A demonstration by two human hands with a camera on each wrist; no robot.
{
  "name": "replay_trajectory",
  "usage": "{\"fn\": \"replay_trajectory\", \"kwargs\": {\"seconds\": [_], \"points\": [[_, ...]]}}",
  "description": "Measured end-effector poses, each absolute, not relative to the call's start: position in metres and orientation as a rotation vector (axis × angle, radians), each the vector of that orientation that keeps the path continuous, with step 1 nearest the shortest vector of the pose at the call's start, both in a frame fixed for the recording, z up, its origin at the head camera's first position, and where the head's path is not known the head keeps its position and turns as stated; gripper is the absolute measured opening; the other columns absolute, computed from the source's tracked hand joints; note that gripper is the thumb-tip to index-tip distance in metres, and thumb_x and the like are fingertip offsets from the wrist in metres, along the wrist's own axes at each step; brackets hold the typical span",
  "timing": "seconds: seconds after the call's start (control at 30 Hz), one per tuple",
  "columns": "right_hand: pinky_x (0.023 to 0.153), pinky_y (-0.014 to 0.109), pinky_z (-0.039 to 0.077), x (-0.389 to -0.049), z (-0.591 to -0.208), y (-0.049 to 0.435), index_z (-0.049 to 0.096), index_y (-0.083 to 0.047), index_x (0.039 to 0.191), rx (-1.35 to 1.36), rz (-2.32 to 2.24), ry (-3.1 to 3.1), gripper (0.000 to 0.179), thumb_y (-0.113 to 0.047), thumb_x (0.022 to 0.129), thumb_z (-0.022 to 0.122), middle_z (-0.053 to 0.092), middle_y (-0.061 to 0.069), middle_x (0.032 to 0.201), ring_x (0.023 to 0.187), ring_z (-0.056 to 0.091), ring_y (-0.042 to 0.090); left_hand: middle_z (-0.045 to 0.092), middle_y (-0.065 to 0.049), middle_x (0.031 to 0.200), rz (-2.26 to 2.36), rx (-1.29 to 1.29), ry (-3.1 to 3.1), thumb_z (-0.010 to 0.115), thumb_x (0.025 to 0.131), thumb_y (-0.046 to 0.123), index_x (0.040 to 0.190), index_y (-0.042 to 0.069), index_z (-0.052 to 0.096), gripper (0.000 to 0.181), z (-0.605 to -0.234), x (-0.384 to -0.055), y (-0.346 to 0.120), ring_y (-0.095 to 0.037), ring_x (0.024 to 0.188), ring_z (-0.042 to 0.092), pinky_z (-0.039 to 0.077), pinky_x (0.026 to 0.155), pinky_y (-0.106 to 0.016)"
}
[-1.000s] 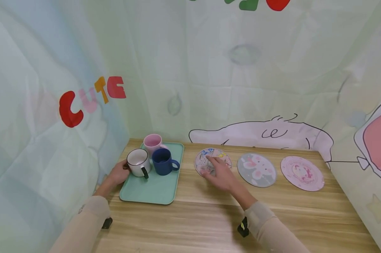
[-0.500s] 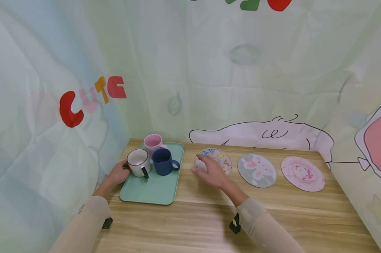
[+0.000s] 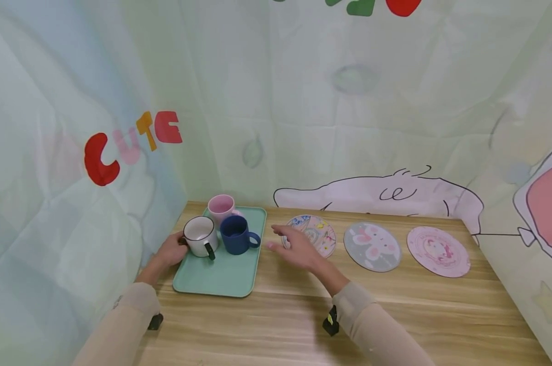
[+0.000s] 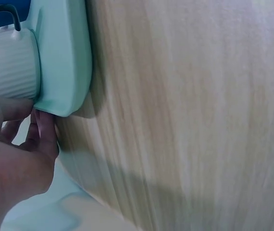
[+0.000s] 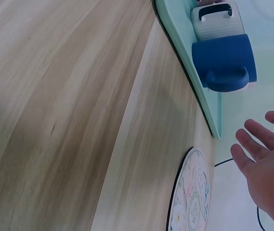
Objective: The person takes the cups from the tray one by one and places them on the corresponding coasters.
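Note:
A mint-green tray [image 3: 216, 277] lies at the left of the wooden table, bearing a white ribbed mug [image 3: 200, 236] with a black handle, a dark blue mug [image 3: 235, 236] and a pink mug [image 3: 222, 206] behind them. My left hand [image 3: 172, 250] grips the tray's left rim beside the white mug; in the left wrist view its fingers [image 4: 44, 132] curl at the edge. To the right of the tray, my right hand [image 3: 296, 248] hovers with fingers spread and nothing held, overlapping a flower-patterned round mat [image 3: 319, 231] in the head view.
A grey rabbit mat [image 3: 372, 246] and a pink round mat [image 3: 438, 251] lie in a row to the right on the table [image 3: 266, 330]. Printed cloth walls [image 3: 303, 112] enclose the table at the back and both sides.
My right hand has moved left from over the flower-patterned mat toward the tray, fingers still spread. The left hand, tray and mugs have stayed in place.

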State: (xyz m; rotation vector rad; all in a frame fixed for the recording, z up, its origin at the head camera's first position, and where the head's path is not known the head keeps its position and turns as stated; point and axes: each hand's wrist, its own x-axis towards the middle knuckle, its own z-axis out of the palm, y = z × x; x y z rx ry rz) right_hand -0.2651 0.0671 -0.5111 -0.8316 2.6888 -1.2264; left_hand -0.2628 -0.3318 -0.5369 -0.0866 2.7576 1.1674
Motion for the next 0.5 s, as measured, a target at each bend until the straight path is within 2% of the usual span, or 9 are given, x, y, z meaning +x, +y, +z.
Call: {"fn": "replay_trajectory", "kwargs": {"seconds": [0.1,0.27,0.5], "points": [[0.110,0.046,0.049,-0.266,-0.512,0.064,0.052,-0.011,0.156,-0.840,-1.265,2.636,0.063,-0.047,0.106,0.061,0.058,0.013,0.152,0.137,0.057,0.028,0.056,-0.033,0.124,1.177,-0.054,2.742,0.045,0.096,-0.003,0.150,-0.017,0.041,0.056,-0.536,-0.263,-0.333,-0.043,0.112,0.049,0.041,0.099,-0.054],[0.110,0.046,0.049,-0.266,-0.512,0.056,0.054,-0.010,0.154,-0.795,-1.334,2.569,0.061,-0.045,0.105,0.064,0.059,0.015,0.151,0.137,0.057,0.029,0.057,-0.032,0.119,1.197,-0.026,2.715,0.045,0.091,-0.007,0.148,-0.018,0.041,0.058,-0.533,-0.262,-0.334,-0.042,0.110,0.049,0.041,0.098,-0.054],[0.109,0.046,0.050,-0.269,-0.517,0.043,0.057,-0.007,0.150,-0.735,-1.452,2.500,0.057,-0.039,0.104,0.066,0.062,0.014,0.147,0.135,0.058,0.029,0.055,-0.028,0.115,1.204,-0.045,2.710,0.046,0.092,-0.006,0.148,-0.017,0.041,0.058,-0.533,-0.262,-0.334,-0.041,0.108,0.048,0.040,0.096,-0.052]]}}
